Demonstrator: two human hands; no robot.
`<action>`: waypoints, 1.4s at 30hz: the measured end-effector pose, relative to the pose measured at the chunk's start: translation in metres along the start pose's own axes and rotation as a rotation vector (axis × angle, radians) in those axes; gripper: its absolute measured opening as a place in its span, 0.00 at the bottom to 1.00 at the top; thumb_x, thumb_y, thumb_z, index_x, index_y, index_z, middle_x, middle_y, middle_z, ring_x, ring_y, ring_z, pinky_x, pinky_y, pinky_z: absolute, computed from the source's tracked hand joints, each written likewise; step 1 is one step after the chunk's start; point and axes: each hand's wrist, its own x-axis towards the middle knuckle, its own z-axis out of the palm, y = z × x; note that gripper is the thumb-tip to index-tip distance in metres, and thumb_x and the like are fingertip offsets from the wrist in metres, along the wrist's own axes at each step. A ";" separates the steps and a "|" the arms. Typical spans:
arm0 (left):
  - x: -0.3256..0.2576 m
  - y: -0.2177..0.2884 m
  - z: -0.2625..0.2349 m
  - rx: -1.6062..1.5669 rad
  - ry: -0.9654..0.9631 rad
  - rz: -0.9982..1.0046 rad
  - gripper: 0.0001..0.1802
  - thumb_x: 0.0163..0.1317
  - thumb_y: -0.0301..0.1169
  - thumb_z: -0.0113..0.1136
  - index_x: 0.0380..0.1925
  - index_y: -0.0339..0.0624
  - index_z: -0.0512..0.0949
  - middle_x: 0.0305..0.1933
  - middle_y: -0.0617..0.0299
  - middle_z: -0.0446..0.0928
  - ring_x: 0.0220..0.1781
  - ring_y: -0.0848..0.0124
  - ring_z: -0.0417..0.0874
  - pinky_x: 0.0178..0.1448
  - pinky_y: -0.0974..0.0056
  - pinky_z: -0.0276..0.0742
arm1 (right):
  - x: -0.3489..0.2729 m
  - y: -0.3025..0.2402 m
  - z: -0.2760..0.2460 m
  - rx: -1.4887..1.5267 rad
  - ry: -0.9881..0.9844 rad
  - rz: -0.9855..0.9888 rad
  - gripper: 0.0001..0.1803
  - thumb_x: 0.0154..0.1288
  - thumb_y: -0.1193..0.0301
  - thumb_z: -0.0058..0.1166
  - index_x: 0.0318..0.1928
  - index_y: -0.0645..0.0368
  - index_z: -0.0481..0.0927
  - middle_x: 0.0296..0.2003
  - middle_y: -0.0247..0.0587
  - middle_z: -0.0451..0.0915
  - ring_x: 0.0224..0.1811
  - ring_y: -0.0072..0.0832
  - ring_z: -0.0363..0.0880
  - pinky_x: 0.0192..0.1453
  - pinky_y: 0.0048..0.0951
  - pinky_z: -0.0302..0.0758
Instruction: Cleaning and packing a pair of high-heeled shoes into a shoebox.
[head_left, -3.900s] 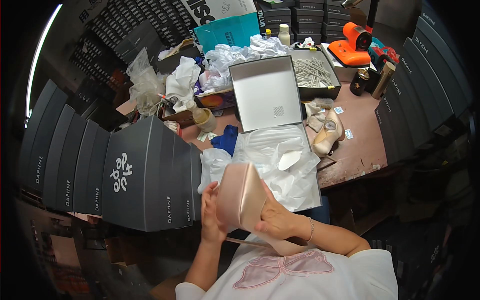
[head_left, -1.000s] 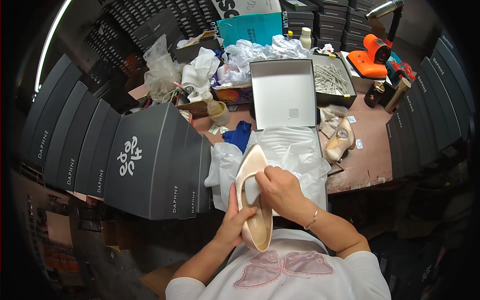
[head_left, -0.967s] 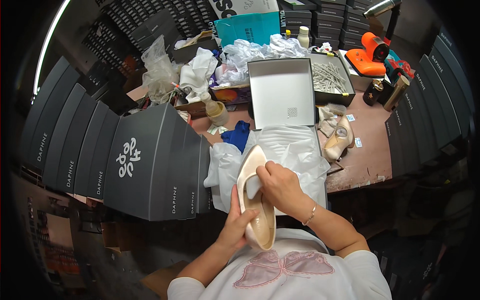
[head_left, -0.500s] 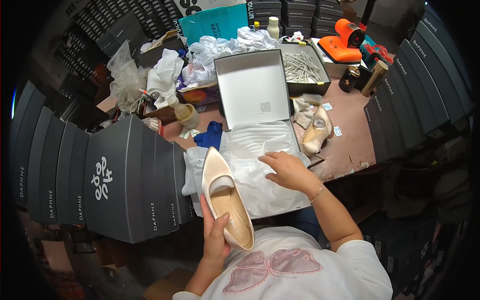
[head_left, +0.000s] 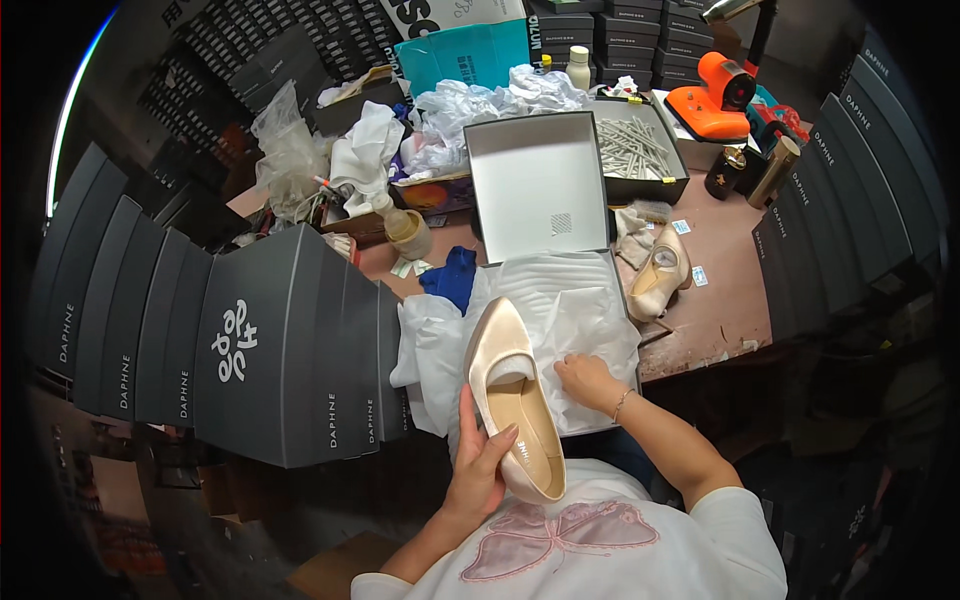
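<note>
My left hand (head_left: 478, 478) is closed around the heel half of a cream satin pointed shoe (head_left: 496, 338), thumb on the insole and toe pointing away from me. White padding sits inside the shoe's opening. Behind it lies an open shoe box (head_left: 535, 185) with its lid raised and white tissue paper (head_left: 562, 290) spread over it. On the right side of that paper my right hand (head_left: 592, 384) has its fingers drawn together, pinching the sheet. The matching shoe (head_left: 660, 275) rests on the table to the right of the box.
Dark shoe boxes stand in rows at left (head_left: 290, 350) and right (head_left: 850, 190). Behind the open box are a box of white sticks (head_left: 632, 147), crumpled paper (head_left: 490, 100) and an orange device (head_left: 712, 105). A blue cloth (head_left: 450, 278) and a small jar (head_left: 408, 235) lie left.
My right hand has lowered onto the tissue paper, and its spread fingers have closed. The shoe in my left hand stays held. The whole view has shifted, moving the scene rightward.
</note>
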 end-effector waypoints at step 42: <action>0.044 0.030 -0.006 0.193 -0.321 0.243 0.52 0.51 0.31 0.50 0.77 0.50 0.37 0.74 0.51 0.54 0.72 0.60 0.65 0.70 0.58 0.67 | -0.073 -0.050 -0.169 0.756 0.541 -0.248 0.40 0.57 0.77 0.65 0.70 0.58 0.62 0.66 0.51 0.68 0.67 0.43 0.69 0.67 0.37 0.68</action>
